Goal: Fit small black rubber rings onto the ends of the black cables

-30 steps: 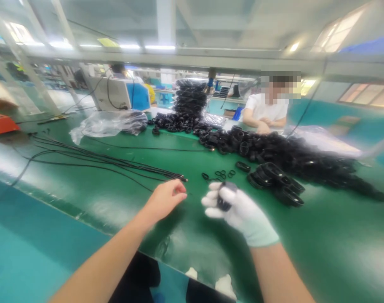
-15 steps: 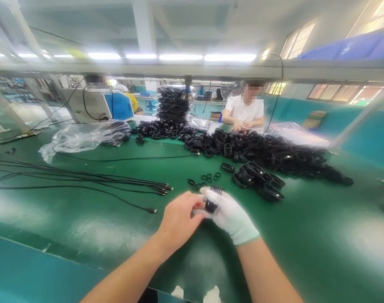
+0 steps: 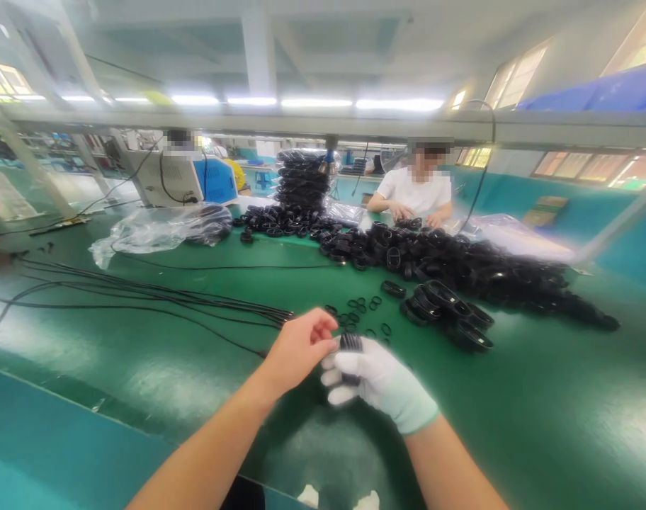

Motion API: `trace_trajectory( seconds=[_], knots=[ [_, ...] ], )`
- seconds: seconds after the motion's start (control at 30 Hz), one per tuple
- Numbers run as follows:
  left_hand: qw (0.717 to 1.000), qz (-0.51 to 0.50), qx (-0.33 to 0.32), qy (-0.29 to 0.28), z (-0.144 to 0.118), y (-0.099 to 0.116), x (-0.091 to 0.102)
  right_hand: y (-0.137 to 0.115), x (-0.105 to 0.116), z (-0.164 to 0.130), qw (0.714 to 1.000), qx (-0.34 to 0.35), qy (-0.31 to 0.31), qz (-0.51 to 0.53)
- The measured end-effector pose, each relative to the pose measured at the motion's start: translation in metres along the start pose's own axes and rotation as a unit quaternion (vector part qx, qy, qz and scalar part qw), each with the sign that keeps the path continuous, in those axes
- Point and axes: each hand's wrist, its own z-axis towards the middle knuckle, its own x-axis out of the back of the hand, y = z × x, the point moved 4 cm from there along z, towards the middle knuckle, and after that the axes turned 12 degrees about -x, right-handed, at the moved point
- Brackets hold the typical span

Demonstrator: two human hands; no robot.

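My right hand (image 3: 379, 382), in a white glove, is closed around a small black ribbed part (image 3: 349, 345) above the green table (image 3: 158, 354). My bare left hand (image 3: 299, 348) pinches at the top of that same part, thumb and fingertips touching it. Several small black rings (image 3: 363, 308) lie on the table just beyond my hands. The loose ends of several black cables (image 3: 195, 297) stop just left of my left hand.
A short row of black ring-shaped housings (image 3: 445, 312) lies right of the rings, with a long heap of them (image 3: 461, 262) behind. A clear plastic bag (image 3: 158, 230) and a tall black stack (image 3: 302, 180) stand further back. A person in white (image 3: 416, 195) works across the table.
My left hand moved right from the cable ends and met the gloved right hand on the black part. Both hands have drawn slightly nearer to me.
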Motion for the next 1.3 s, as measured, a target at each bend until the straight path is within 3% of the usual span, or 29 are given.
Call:
trace_trajectory(
  seconds=[0.3,0.4,0.5,0.6,0.67,0.73,0.87,0.93,1.0,1.07,1.13,1.2,1.3],
  knots=[
    [0.994,0.092,-0.011,0.051,-0.007,-0.008,-0.013,0.011,-0.011,0.005,0.998,-0.015,-0.021,-0.052],
    [0.994,0.104,-0.016,0.038,-0.003,-0.008,-0.012,0.012,-0.011,0.007,0.999,-0.019,-0.021,-0.032],
    [0.996,0.088,-0.032,-0.005,0.005,-0.006,0.0,0.009,-0.002,0.007,0.999,-0.013,-0.025,0.024],
    [0.996,0.082,-0.006,0.016,0.007,-0.012,0.022,0.001,0.016,0.0,0.998,-0.003,-0.015,0.068],
    [0.993,0.114,0.017,0.013,0.003,-0.018,0.026,-0.007,0.029,-0.007,0.995,0.009,-0.007,0.095],
    [0.989,0.139,0.014,-0.043,-0.004,-0.021,0.013,-0.013,0.04,-0.014,0.993,0.024,0.004,0.113],
    [0.972,0.173,-0.026,-0.157,-0.014,-0.022,-0.037,-0.015,0.042,-0.018,0.993,0.026,0.001,0.115],
    [0.968,0.182,-0.022,-0.171,-0.014,-0.023,-0.05,-0.013,0.038,-0.016,0.994,0.024,0.003,0.106],
    [0.971,0.181,-0.017,-0.158,-0.013,-0.023,-0.05,-0.013,0.035,-0.014,0.994,0.033,0.029,0.096],
    [0.988,0.095,0.011,-0.12,-0.012,-0.023,-0.038,-0.013,0.031,-0.012,0.993,0.053,0.063,0.084],
    [0.992,-0.083,0.069,-0.065,-0.014,-0.023,-0.027,-0.013,0.025,-0.009,0.991,0.073,0.087,0.07],
    [0.961,-0.247,0.121,-0.007,-0.017,-0.023,-0.023,-0.011,0.017,-0.004,0.99,0.085,0.104,0.051],
    [0.943,-0.296,0.149,0.041,-0.023,-0.025,-0.029,-0.004,0.008,0.005,0.986,0.091,0.13,0.042]
  ],
)
